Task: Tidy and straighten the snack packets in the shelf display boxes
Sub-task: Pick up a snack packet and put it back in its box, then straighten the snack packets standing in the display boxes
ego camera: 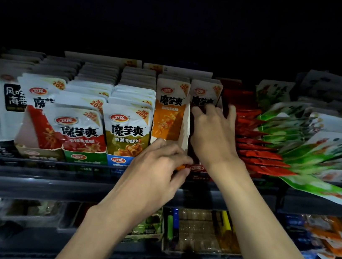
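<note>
R hand (211, 135) is inside the dark red box (198, 170) on the upper shelf, seen from its back. Its fingers (201, 111) are bent down over the top of the dark pkts (201, 92) standing in that box, and the thumb is spread wide to the right, near the red pkts (257, 151). L hand (155, 169) is lower, at the front of the shelf. Its fingers are curled, and thumb + index fingertip pinch the front lip of the orange box (179, 167), just where it meets the dark red box; I cannot tell if the pinch also takes the lip of the dark red box. In the orange box the orange pkts (169, 111) stand upright, just left of a white cardboard wall (185, 127) that separates them from the dark pkts. Further left, the olive pkts (129, 132) stand in a blue box (117, 161) and the white-red pkts (81, 132) in a green box (82, 157); these rows are less even, w/ some pkts lower or tilted. Right of the R hand the red pkts lie flat in a fanned pile, and beside them the green-white pkts (290, 146) spread the same way, some hanging over the shelf edge. Below the boxes runs a dark shelf rail (38, 178). On the lower shelf, coloured lighters (172, 224) show btw the two forearms.
</note>
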### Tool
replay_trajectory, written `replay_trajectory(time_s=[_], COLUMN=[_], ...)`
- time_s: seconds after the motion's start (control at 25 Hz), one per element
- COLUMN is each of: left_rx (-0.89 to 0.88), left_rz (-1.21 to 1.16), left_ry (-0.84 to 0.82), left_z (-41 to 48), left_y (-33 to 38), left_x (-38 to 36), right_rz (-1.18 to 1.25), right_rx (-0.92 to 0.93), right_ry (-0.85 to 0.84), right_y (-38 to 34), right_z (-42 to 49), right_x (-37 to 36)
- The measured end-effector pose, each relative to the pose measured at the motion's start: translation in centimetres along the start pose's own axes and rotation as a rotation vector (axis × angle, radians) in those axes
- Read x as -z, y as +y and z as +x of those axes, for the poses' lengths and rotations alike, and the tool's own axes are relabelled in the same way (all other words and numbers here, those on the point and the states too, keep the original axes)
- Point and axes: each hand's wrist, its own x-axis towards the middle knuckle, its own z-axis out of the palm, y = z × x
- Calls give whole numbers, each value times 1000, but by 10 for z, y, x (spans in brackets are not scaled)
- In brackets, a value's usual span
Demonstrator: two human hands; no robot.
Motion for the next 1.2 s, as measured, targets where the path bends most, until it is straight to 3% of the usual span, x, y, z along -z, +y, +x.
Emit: replay_trajectory(time_s=[0.96, 1.08, 1.2], left_rx=[-26, -28, -66], left_rz=[-6, -23, -29], left_ry=[-20, 23, 176], left_z=[-3, -6, -14], left_y=[0, 1, 1], left_x=[5, 9, 23], right_rz=[230, 236, 256], right_rx=[37, 10, -43], right_ry=[-61, -48, 63], right_y=[9, 9, 1], right_z=[-2, -6, -15], right_x=[-3, 2, 19])
